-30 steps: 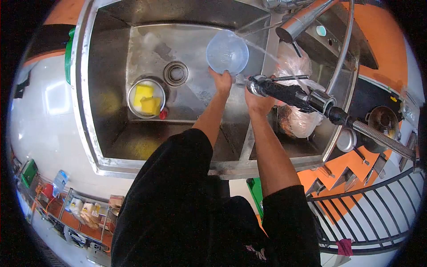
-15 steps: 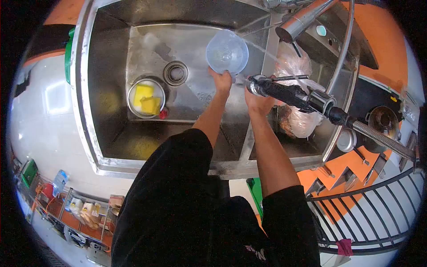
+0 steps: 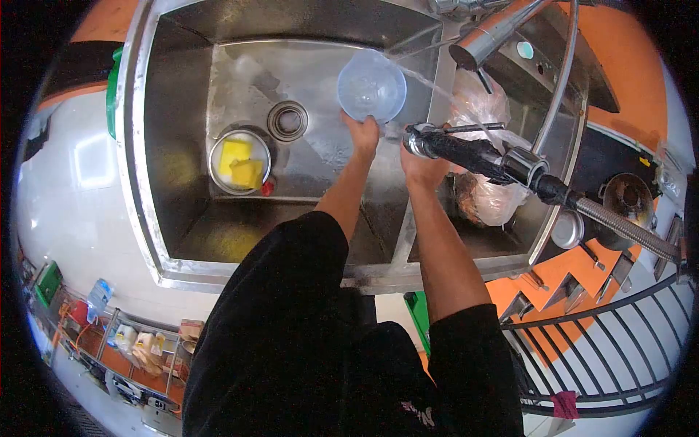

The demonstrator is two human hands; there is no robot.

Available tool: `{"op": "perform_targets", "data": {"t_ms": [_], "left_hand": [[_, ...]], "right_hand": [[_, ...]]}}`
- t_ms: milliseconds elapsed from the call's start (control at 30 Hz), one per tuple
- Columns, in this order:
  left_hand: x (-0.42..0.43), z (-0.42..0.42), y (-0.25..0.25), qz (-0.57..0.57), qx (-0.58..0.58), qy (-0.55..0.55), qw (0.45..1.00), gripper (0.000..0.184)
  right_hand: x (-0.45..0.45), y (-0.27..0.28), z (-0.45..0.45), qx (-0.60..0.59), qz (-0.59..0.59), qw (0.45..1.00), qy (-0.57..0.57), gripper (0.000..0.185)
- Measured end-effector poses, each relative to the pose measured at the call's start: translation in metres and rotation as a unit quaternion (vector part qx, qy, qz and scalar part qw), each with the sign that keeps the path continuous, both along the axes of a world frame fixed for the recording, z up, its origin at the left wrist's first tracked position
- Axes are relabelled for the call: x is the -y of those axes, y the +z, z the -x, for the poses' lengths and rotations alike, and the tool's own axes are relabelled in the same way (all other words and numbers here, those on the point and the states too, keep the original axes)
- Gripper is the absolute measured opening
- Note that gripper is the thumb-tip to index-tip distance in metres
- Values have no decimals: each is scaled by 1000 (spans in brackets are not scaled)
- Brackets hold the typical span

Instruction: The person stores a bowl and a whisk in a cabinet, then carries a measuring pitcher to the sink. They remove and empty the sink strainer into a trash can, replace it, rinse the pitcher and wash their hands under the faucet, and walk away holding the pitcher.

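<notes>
My left hand (image 3: 362, 135) is closed on the near edge of a translucent bluish plastic bowl (image 3: 372, 86), which it holds in the left sink basin with some water inside. My right hand (image 3: 424, 166) is wrapped around the head of a spray faucet (image 3: 466, 151) bound with black tape; the faucet hides part of its fingers. Thin streams of water (image 3: 429, 84) cross between the faucet side and the bowl's far right edge. To the left, a round metal bowl (image 3: 214, 164) holds yellow sponges (image 3: 240, 162).
A drain (image 3: 287, 120) sits mid-basin, with a small red object (image 3: 268, 189) by the metal bowl. Plastic-bagged items (image 3: 491, 197) fill the right basin. A metal spout (image 3: 495, 36) and braided hose (image 3: 626, 227) overhang it. Knives and pans lie right, beside a black railing (image 3: 604, 320).
Both hands and the bowl stay almost in place. The water inside the bowl and the streams look slightly different.
</notes>
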State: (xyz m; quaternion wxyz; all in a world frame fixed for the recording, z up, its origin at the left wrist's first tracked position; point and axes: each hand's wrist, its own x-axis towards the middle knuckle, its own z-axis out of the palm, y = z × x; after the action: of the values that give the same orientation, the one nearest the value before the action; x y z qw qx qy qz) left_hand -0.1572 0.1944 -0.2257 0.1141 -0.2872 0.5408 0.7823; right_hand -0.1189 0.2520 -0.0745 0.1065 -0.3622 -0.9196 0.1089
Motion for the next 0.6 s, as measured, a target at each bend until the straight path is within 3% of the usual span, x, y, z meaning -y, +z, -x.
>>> {"op": "perform_targets", "data": {"t_ms": [100,300,400,533,600], "left_hand": [[1,1,3,45,8,-15,999,78],[0,1,6,34,11,-4,999,79],[5,4,19,35,31,-30,998,81],[1,0,-8,4,38,-24,999,82],[5,5,29,-23,60,-20,998,81]], "right_hand": [[-2,-5,-3,-36,-156,985,65,51],[-2,-3,-2,-8,-30,999,27,56],[-5,-8,-2,-6,-50,998,43,53],[-4,-8,-3,-37,-59,997,45,50],[-2,-4,-1,-26,-55,998,30,48]]}}
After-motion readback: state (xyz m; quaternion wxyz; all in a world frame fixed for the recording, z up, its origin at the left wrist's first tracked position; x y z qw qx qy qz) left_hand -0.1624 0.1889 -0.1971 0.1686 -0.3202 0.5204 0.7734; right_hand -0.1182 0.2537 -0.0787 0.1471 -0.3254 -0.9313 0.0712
